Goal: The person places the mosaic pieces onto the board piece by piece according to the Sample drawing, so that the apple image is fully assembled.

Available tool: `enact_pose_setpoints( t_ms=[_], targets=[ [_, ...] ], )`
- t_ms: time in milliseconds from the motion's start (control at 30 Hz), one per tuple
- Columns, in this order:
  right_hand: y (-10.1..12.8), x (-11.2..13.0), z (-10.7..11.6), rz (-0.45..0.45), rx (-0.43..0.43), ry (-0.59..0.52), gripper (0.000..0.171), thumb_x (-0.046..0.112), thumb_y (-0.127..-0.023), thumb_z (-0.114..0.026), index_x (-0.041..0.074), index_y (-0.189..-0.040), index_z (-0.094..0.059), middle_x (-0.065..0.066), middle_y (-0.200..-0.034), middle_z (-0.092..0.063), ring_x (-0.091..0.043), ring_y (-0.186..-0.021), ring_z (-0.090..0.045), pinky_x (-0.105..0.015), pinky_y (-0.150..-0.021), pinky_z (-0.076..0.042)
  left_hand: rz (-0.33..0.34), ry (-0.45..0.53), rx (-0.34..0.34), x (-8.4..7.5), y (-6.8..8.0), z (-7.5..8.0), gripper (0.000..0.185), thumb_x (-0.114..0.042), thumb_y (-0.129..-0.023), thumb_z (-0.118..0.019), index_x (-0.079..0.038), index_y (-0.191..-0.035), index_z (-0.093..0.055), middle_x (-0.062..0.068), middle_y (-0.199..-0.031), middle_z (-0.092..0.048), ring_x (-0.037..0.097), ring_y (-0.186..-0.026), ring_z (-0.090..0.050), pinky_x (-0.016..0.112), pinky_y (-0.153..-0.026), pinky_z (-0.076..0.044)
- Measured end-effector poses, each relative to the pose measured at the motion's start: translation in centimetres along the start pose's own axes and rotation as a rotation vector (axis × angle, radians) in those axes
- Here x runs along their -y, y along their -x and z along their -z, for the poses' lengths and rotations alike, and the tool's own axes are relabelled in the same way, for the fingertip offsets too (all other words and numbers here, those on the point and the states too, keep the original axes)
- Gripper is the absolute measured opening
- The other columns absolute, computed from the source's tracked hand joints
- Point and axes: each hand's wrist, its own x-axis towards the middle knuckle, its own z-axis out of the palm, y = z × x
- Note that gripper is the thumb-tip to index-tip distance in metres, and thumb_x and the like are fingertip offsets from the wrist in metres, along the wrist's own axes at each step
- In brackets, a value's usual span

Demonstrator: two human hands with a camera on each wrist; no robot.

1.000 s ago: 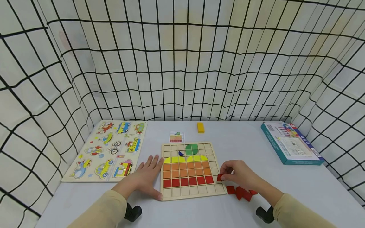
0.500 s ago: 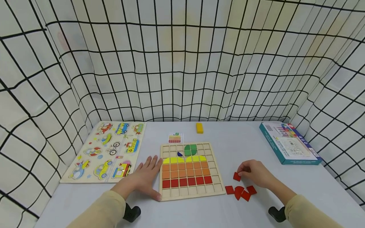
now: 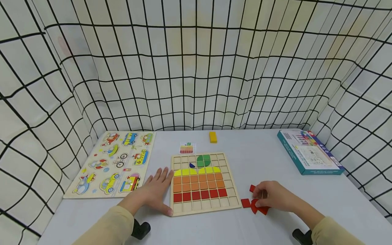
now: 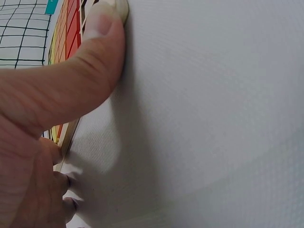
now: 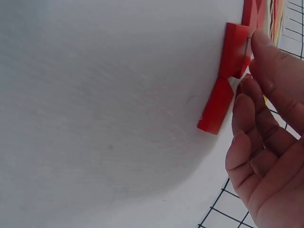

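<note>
Grey table w/ grid board (image 3: pixel 202 185): left hand (image 3: pixel 154 194) lies flat, steadying its edge. Right hand (image 3: pixel 271 197) curls over loose red tiles (image 3: pixel 248 203), grip unclear; tiles prob. light, stiff, thin — pinch by edges.

Table (image 3: pixel 275 160): pale grey-white top, smooth and matte, filling the lower part of the head view. Backdrop (image 3: pixel 196 75): cream-white fabric printed with a black grid, hung behind the table and along both sides so that it encloses the table on three sides; the cloth sags and wrinkles, bending the grid lines. Light: even and diffuse, with soft, faint shadows on the tabletop. No floor or window shows.
</note>
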Motion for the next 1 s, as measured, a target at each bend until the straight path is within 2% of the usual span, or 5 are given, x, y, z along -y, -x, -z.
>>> enact_pose_setpoints(
  t_ms=[167,400,600,833,1000],
  targets=[
    [0.08,-0.15,-0.43,-0.004,0.006,0.017,0.017,0.016,-0.086,-0.082,0.014,-0.1,-0.072,0.003,-0.089,-0.063,-0.016,-0.082,-0.055,-0.019,-0.065,-0.051,0.002,0.007,0.004,-0.18,0.19,0.1,0.131,-0.051,-0.066,-0.091,-0.001,-0.162,-0.018,0.024,-0.171,-0.009,0.047,-0.158,-0.001,0.069,-0.125,-0.007],
    [0.21,0.42,-0.57,0.025,0.015,0.003,0.022,0.02,-0.083,-0.085,0.017,-0.101,-0.073,0.003,-0.093,-0.062,-0.017,-0.086,-0.054,-0.019,-0.065,-0.053,-0.004,-0.002,0.0,-0.24,0.12,0.09,0.132,-0.052,-0.065,-0.092,-0.001,-0.162,-0.019,0.025,-0.171,-0.009,0.048,-0.158,-0.002,0.069,-0.125,-0.007],
    [0.32,0.38,-0.57,0.034,-0.002,0.047,0.015,0.02,-0.087,-0.082,0.018,-0.098,-0.074,0.004,-0.095,-0.062,-0.014,-0.085,-0.056,-0.017,-0.068,-0.054,0.0,-0.004,-0.008,-0.25,0.11,0.07,0.132,-0.051,-0.065,-0.091,-0.001,-0.162,-0.018,0.024,-0.171,-0.009,0.047,-0.158,-0.001,0.069,-0.125,-0.007],
    [0.4,0.23,-0.93,0.078,-0.019,0.086,0.026,0.032,-0.082,-0.086,0.019,-0.097,-0.07,0.006,-0.096,-0.06,-0.015,-0.089,-0.054,-0.02,-0.072,-0.052,-0.001,-0.001,-0.016,-0.17,0.1,-0.01,0.132,-0.051,-0.064,-0.092,-0.001,-0.162,-0.019,0.024,-0.171,-0.009,0.047,-0.158,-0.002,0.069,-0.125,-0.008],
    [0.44,0.43,-0.78,0.085,0.004,0.09,0.023,0.027,-0.084,-0.085,0.018,-0.099,-0.069,0.004,-0.097,-0.059,-0.016,-0.091,-0.054,-0.02,-0.074,-0.053,0.003,0.0,-0.011,-0.03,-0.03,-0.09,0.132,-0.052,-0.064,-0.092,-0.002,-0.162,-0.019,0.024,-0.171,-0.009,0.047,-0.158,-0.002,0.069,-0.125,-0.007]
  ],
)
